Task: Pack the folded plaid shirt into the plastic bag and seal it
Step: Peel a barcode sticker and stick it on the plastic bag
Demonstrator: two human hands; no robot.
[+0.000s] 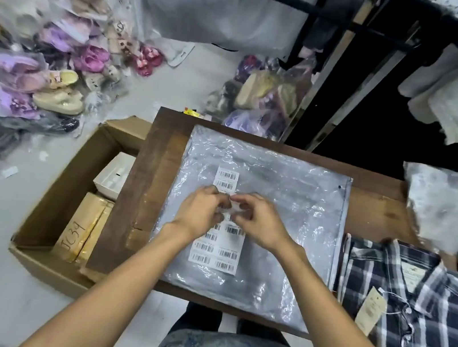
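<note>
Plaid shirt (407,309): folded, collar away from the body, paper tag on its front, lying at the right end of the tabletop (157,180), just beside the right edge of the plastic bag (281,211). Long axis running near to far, roughly parallel to that bag edge. Bag flat and empty, spread mid-tabletop with a barcode label sheet (215,249) on top. Right hand (259,223) nearer the shirt, which lies to its right and slightly closer to the body; left hand (200,213) farther. Both hands over the sheet, fingertips pinched together on one small label (231,206), forearms converging from below. Shirt untouched, not yet bagged.
</note>
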